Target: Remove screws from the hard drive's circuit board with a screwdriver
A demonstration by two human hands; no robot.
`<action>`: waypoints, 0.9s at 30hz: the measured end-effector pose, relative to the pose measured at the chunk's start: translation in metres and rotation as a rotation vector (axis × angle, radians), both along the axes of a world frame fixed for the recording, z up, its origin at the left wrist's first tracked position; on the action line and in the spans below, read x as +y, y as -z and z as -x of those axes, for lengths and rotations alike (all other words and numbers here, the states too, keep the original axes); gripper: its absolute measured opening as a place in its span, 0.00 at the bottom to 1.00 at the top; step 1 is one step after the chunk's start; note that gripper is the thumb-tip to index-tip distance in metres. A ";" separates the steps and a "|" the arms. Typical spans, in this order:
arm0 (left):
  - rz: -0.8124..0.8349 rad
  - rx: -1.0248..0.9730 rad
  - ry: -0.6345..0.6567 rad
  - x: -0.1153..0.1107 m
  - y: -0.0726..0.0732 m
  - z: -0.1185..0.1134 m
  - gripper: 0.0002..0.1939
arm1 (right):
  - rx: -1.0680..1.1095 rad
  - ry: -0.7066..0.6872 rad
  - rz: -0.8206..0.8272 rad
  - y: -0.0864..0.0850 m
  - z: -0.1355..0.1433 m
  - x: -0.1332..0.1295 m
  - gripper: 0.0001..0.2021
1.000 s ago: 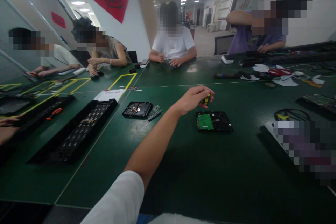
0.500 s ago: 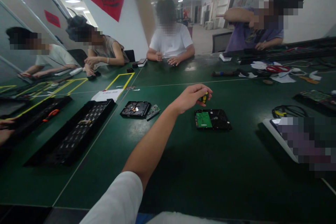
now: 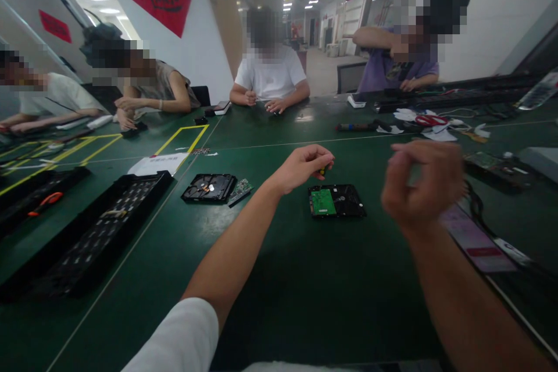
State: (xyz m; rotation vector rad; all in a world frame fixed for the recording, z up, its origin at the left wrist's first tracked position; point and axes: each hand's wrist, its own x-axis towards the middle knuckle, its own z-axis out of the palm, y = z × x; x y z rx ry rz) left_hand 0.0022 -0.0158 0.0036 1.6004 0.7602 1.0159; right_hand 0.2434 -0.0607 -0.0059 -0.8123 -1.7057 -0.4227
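- Right now, the black hard drive (image 3: pixel 346 200) lies flat on the green table (image 3: pixel 349 314), with its green circuit board (image 3: pixel 322 202) facing up on the left part; neither hand seems to touch it

- The left hand (image 3: pixel 300 170) hangs just beyond the drive's far left corner, thumb pressed to the forefinger, pinching a small yellow-and-black piece (image 3: pixel 322 172) that is mostly hidden

- The right hand (image 3: pixel 422 180) is raised to the right of the drive, blurred, fingers curled in toward the thumb; whether they grip anything I cannot tell

- Left of the drive lie a second drive (image 3: pixel 209 188) and, between the two, a loose board (image 3: pixel 242 190); farther left is a long black tray (image 3: pixel 100 232)

- Right of the drive, a flat pink-faced device (image 3: pixel 475 238) is partly behind the right forearm

- The drive looks stiff and probably dense for its size, its casing perhaps a little slick; the board seems the fragile part, so the bare long edges are likely the safest hold
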 end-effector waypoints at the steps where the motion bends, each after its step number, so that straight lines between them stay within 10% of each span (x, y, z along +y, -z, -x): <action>1: -0.011 0.002 -0.007 0.000 0.000 0.000 0.15 | -0.037 -0.001 0.014 0.008 0.005 0.004 0.09; 9: -0.051 -0.005 -0.026 0.002 0.005 0.000 0.14 | -0.414 -0.099 0.529 0.069 0.023 0.020 0.12; 17: 0.078 -0.124 0.014 0.001 0.005 -0.005 0.10 | -0.426 -0.181 0.642 0.078 0.014 0.018 0.13; 27: -0.134 0.064 -0.090 0.005 0.008 -0.004 0.17 | -0.429 -0.207 0.686 0.079 0.015 0.019 0.15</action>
